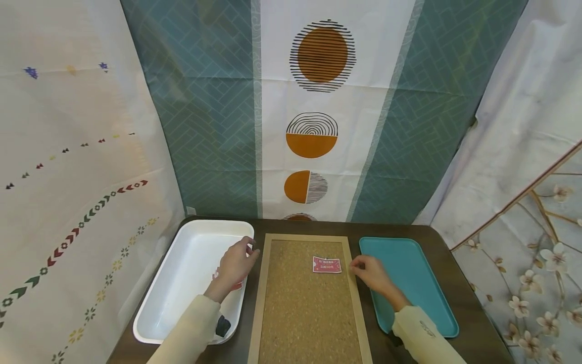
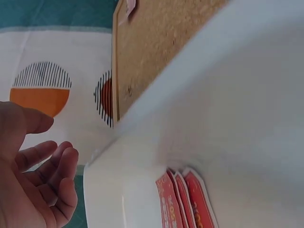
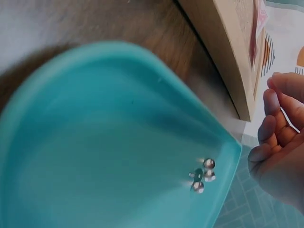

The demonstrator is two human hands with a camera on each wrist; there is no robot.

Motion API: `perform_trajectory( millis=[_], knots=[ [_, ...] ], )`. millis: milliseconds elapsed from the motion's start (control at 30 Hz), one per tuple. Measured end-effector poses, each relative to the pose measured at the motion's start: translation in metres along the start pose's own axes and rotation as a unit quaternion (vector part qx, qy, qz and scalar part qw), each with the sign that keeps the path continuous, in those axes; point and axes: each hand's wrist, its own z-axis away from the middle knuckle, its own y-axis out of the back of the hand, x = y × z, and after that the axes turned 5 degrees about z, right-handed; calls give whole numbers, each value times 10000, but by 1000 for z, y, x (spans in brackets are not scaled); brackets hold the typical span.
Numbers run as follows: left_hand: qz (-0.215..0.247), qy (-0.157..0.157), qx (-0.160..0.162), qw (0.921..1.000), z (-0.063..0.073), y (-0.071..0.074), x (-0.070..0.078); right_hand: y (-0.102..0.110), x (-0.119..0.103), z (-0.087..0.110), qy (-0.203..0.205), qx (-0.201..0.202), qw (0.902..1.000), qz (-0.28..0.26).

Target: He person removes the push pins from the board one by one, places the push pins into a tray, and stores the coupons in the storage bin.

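Note:
A pink-red printed card [image 1: 326, 265] lies on the upper right part of a wood-framed cork board [image 1: 304, 308]. Over the right edge of a white tray [image 1: 156, 308] hovers my left hand [image 1: 237, 260], fingers loosely bent with nothing between them. Several red cards [image 2: 183, 202] stand in that tray below the hand. My right hand [image 1: 374, 275] is by the board's right frame, thumb and index fingertips close together. No object shows between them. Beneath its wrist is a teal tray [image 1: 411, 273], holding several small shiny metal pieces with rounded heads [image 3: 203, 175].
A black object [image 1: 223, 326] sits at the near right corner of the white tray, partly behind the left sleeve. All trays and the board rest on a dark wooden table [image 1: 436, 242]. Patterned curtains [image 1: 204, 126] hang close behind and on both sides.

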Motion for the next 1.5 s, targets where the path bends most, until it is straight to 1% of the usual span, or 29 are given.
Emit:
perform_trajectory(
  millis=[100,200,300,400,600,700,933,1100,1200,1333,1433,1500],
  knots=[
    [15,-94,-54,9999,-1,-7,6,-4,-4,-3,-14,-31,10000,-63],
    [39,-123,-134,9998,-1,-14,11,-7,-9,-6,-61,-99,9999,-99],
    [92,-175,-208,9996,-2,-20,17,-11,-12,-8,-52,-77,9999,-94],
    [222,-210,-342,9989,-1,-26,22,-14,-15,-11,-49,-28,9999,-86],
    [504,-170,-782,9955,3,-39,32,-18,-19,-17,-222,-118,9997,-68],
    [585,-185,-885,9942,4,-46,37,-18,-22,-19,-301,-167,9993,-165],
    [498,-96,-951,9942,6,-63,37,-20,-27,-22,-288,-133,9992,-258],
    [609,26,-1090,9922,8,-76,37,-26,-24,-26,-179,-7,9998,-29],
    [705,33,-1162,9907,9,-82,38,-29,-24,-28,-123,101,9998,115],
    [781,1,-1270,9888,10,-89,39,-34,-24,-31,-243,151,9991,305],
    [872,51,-1368,9867,11,-93,40,-38,-25,-33,-327,169,9985,412],
    [889,81,-1388,9863,11,-96,41,-40,-26,-34,-261,182,9986,431]
  ],
)
